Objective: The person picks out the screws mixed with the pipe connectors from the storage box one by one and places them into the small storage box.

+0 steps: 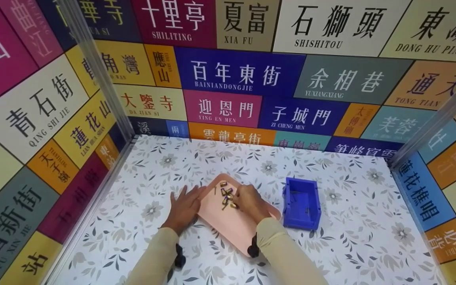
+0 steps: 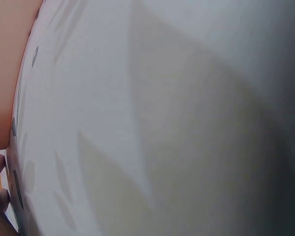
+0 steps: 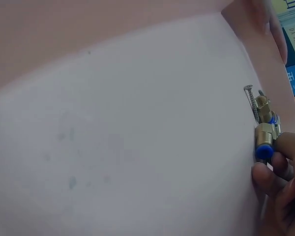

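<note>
A pink tray [image 1: 228,223] lies at an angle on the table, with a small pile of brass fittings [image 1: 226,194] toward its far end. Some fittings carry blue rings, as the brass fitting [image 3: 264,135] in the right wrist view shows, and a screw [image 3: 251,101] lies beside them. My left hand [image 1: 184,208] rests against the tray's left edge with its fingers spread. Over the pile, my right hand [image 1: 249,201] has curled fingers; its thumb and fingertips [image 3: 266,180] pinch a small metal part, mostly hidden, just below a blue-ringed fitting.
Right of the tray stands a blue plastic bin [image 1: 318,202] with a few small thin pieces inside. A white tablecloth [image 1: 354,237] with a leaf pattern covers the table. Panels [image 1: 240,75] of coloured signs enclose the back and both sides.
</note>
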The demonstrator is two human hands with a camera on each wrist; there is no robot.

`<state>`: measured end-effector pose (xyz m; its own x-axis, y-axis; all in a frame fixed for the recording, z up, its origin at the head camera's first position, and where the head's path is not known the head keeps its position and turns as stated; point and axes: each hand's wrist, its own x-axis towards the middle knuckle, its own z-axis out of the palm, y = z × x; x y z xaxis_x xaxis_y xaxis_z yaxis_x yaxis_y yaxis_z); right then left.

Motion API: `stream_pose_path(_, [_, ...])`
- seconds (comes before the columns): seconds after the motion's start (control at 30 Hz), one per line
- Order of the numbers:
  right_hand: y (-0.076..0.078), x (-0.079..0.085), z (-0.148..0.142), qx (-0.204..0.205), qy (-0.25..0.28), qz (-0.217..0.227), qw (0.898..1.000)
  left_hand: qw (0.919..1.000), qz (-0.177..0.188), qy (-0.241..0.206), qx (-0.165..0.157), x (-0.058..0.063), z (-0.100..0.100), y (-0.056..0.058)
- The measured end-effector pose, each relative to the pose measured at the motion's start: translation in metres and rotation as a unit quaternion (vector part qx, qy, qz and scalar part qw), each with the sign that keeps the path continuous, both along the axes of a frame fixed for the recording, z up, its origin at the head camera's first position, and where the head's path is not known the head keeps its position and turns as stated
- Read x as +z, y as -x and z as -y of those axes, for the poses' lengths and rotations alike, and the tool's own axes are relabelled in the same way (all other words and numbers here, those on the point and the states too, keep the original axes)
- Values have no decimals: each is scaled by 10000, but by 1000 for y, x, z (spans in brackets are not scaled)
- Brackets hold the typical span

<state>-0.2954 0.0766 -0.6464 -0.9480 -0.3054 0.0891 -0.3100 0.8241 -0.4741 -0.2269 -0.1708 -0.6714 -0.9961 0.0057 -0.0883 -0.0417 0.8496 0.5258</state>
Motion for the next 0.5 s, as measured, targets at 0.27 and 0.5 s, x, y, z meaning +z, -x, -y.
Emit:
stream_pose_path(0.27, [-1,5,-2,42,171,24,9998,9998,117,-138,111,-2,0,3])
stream_pose_path(0.5, [-1,14,-6,-7,355,361,9987,9993,211,-207,214,0,-3,4])
